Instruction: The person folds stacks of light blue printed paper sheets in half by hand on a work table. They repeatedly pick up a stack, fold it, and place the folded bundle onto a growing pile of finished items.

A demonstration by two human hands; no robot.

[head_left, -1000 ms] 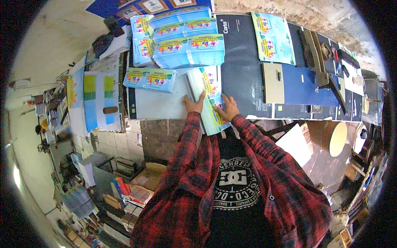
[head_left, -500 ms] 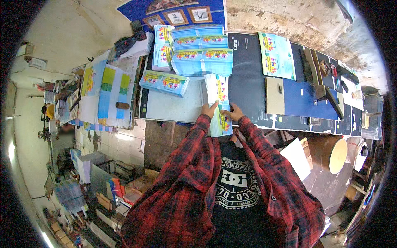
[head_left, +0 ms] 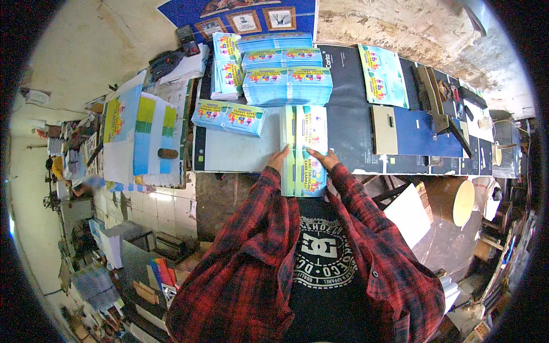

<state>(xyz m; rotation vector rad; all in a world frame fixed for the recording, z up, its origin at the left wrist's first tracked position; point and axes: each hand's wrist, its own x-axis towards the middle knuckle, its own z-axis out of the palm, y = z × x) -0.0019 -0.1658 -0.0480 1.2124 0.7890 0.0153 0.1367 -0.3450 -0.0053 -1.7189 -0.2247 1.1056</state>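
A tall stack of printed blue, white and yellow sheets (head_left: pixel 304 128) stands upright from my body toward the far side. Its near end reaches past the table's front edge. At its left side, my left hand (head_left: pixel 278 159) presses with the fingers against the sheet edges. My right hand (head_left: pixel 323 159) grips the opposite side, its thumb or a fingertip lying over the top sheet. Under the stack is a pale grey board (head_left: pixel 237 150). A smaller pile of matching sheets (head_left: pixel 227 119) lies left of it, and several thick bundles (head_left: pixel 287 87) sit just beyond.
Another sheet pile (head_left: pixel 382 77) lies on the dark tabletop (head_left: pixel 346 108) to the right. Beside it are a blue board (head_left: pixel 426 134) and dark angled bars (head_left: pixel 432 91). At the left stand more stacked prints (head_left: pixel 151 137) with a brown block (head_left: pixel 167 153) on them. A round drum (head_left: pixel 462 203) is below right.
The stack between my hands has turned its top face up and now shows two printed columns instead of one. Both hands have shifted to its opposite sides. The view has moved slightly.
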